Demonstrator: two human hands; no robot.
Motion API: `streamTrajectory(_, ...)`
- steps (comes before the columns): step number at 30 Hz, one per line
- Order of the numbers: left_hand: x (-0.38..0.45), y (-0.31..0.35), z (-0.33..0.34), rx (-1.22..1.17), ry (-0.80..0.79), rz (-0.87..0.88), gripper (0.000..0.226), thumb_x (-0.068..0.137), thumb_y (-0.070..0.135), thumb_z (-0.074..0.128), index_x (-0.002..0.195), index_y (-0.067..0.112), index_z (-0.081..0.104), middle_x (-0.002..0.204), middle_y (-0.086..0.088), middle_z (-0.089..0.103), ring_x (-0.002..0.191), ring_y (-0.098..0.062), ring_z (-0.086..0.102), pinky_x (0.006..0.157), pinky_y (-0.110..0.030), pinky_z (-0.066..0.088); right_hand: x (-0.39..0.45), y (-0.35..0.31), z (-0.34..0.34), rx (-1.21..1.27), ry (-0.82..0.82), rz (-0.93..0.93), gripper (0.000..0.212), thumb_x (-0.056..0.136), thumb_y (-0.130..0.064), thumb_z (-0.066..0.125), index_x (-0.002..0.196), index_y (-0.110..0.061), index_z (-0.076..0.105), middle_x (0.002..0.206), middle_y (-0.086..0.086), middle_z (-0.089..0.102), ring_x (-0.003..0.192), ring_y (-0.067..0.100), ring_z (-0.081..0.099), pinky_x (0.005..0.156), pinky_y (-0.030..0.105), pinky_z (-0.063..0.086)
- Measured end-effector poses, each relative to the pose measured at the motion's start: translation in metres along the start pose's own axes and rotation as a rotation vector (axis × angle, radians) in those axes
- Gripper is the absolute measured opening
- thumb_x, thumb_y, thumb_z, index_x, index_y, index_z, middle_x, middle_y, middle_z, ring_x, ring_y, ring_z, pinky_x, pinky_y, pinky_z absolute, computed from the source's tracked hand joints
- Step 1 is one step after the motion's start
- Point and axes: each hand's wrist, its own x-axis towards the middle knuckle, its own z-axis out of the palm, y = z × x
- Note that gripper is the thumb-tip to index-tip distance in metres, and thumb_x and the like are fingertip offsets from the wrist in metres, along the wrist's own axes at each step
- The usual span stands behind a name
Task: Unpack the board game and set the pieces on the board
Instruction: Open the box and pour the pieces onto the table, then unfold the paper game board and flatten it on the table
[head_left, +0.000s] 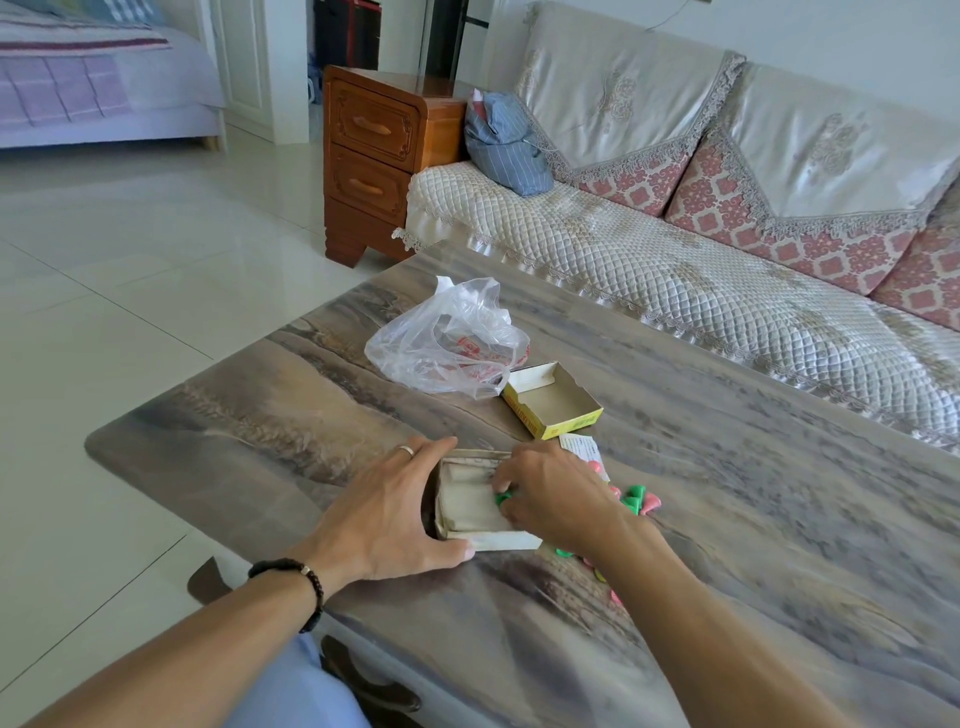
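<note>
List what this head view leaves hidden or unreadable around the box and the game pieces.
- Box contents: head view, covered by the right hand reaching in.
- Pieces on the table: count hidden behind the right wrist and forearm.
- Yellow lid lettering: too small to read.
- Plastic bag contents: obscured by crumpled film.
- Left hand hides the box's left wall.

a marbled grey-brown table (727, 493) fills the lower right of the frame. on it, near the middle of the frame, lies a crumpled clear plastic bag (441, 343) with red print. a sofa (701, 291) under a quilted cream cover runs along the upper right, with two pink patterned cushions (789, 208) against its back and a blue striped bundle (504, 140) at its left end. just left of the sofa stands a wooden two-drawer cabinet (374, 156). a bed (93, 78) with lilac bedding shows at upper left, above the glossy white tiled floor (130, 286).
</note>
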Motion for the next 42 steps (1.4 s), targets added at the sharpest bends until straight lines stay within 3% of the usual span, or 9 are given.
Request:
streamTrajectory(4, 0.0, -0.001, 0.0, -0.003, -0.004, 0.0, 0.107, 0.06, 0.07, 0.067, 0.148, 0.028, 0.023, 0.139, 0.01, 0.04, 0.126, -0.01, 0.039, 0.099, -0.028, 0.038, 0.0, -0.001, 0.002, -0.068, -0.001, -0.059, 0.015, 0.086, -0.017, 0.053, 0.094, -0.019, 0.066, 0.097, 0.001, 0.058, 0.093, 0.025, 0.057, 0.067, 0.03, 0.039)
streamTrajectory(8, 0.0, -0.001, 0.0, 0.003, -0.013, -0.005, 0.107, 0.061, 0.071, 0.067, 0.149, 0.029, 0.022, 0.14, 0.011, 0.039, 0.127, -0.01, 0.037, 0.101, -0.028, 0.037, -0.004, 0.0, -0.004, 0.214, 0.045, -0.009, 0.011, 0.081, -0.011, 0.058, 0.082, -0.011, 0.069, 0.083, -0.001, 0.06, 0.078, 0.018, 0.057, 0.066, 0.024, 0.045)
streamTrajectory(11, 0.001, -0.001, 0.0, 0.003, -0.021, -0.012, 0.108, 0.06, 0.071, 0.067, 0.149, 0.03, 0.021, 0.141, 0.01, 0.039, 0.128, -0.01, 0.038, 0.101, -0.028, 0.037, -0.011, 0.012, -0.012, 0.367, 0.264, 0.156, 0.009, 0.083, -0.015, 0.064, 0.085, -0.017, 0.072, 0.081, -0.012, 0.06, 0.07, 0.002, 0.054, 0.063, 0.012, 0.041)
streamTrajectory(15, 0.001, -0.002, 0.001, 0.017, -0.009, -0.004, 0.109, 0.058, 0.072, 0.065, 0.149, 0.028, 0.023, 0.141, 0.009, 0.041, 0.128, -0.01, 0.036, 0.105, -0.026, 0.03, -0.02, 0.029, -0.012, 0.167, 0.236, 0.253, 0.016, 0.085, -0.015, 0.059, 0.092, -0.024, 0.071, 0.096, -0.004, 0.064, 0.086, 0.016, 0.06, 0.071, 0.034, 0.052)
streamTrajectory(21, 0.0, 0.002, -0.001, 0.031, 0.003, 0.01, 0.108, 0.061, 0.069, 0.068, 0.149, 0.027, 0.024, 0.143, 0.006, 0.041, 0.132, -0.012, 0.033, 0.11, -0.028, 0.023, -0.005, 0.003, -0.006, 0.088, 0.193, 0.02, 0.033, 0.086, -0.022, 0.058, 0.118, -0.026, 0.063, 0.109, -0.002, 0.056, 0.106, 0.019, 0.048, 0.077, 0.029, 0.04)
streamTrajectory(25, 0.0, 0.002, -0.002, 0.007, 0.012, -0.015, 0.105, 0.061, 0.066, 0.069, 0.148, 0.026, 0.025, 0.143, 0.006, 0.042, 0.132, -0.012, 0.033, 0.11, -0.028, 0.026, 0.014, -0.012, 0.007, -0.01, 0.159, -0.035, 0.029, 0.086, -0.022, 0.061, 0.114, -0.027, 0.066, 0.109, -0.001, 0.056, 0.107, 0.022, 0.05, 0.088, 0.036, 0.044)
streamTrajectory(32, 0.004, -0.003, -0.001, -0.016, 0.016, -0.063, 0.108, 0.059, 0.066, 0.067, 0.149, 0.022, 0.026, 0.145, 0.003, 0.041, 0.133, -0.017, 0.035, 0.109, -0.035, 0.032, 0.018, -0.006, -0.003, 0.464, 0.334, 0.104, 0.005, 0.09, -0.011, 0.054, 0.09, -0.012, 0.059, 0.089, 0.0, 0.061, 0.086, 0.018, 0.053, 0.07, 0.032, 0.04)
streamTrajectory(38, 0.005, -0.004, 0.001, -0.054, 0.047, -0.066, 0.089, 0.055, 0.07, 0.067, 0.132, 0.034, 0.04, 0.119, 0.011, 0.053, 0.114, -0.015, 0.049, 0.093, -0.035, 0.043, 0.009, 0.001, -0.035, 0.69, 0.458, 0.211, 0.021, 0.093, -0.014, 0.053, 0.074, -0.023, 0.047, 0.077, -0.009, 0.055, 0.083, 0.017, 0.056, 0.07, 0.032, 0.043)
streamTrajectory(42, -0.001, 0.004, -0.009, -0.199, 0.112, -0.033, 0.094, 0.057, 0.073, 0.07, 0.134, 0.039, 0.03, 0.132, 0.027, 0.032, 0.123, -0.003, 0.035, 0.094, -0.031, 0.037, 0.0, 0.001, -0.052, 0.656, 0.484, 0.222, 0.015, 0.092, -0.014, 0.054, 0.078, -0.019, 0.053, 0.077, 0.0, 0.061, 0.077, 0.024, 0.057, 0.069, 0.039, 0.046)
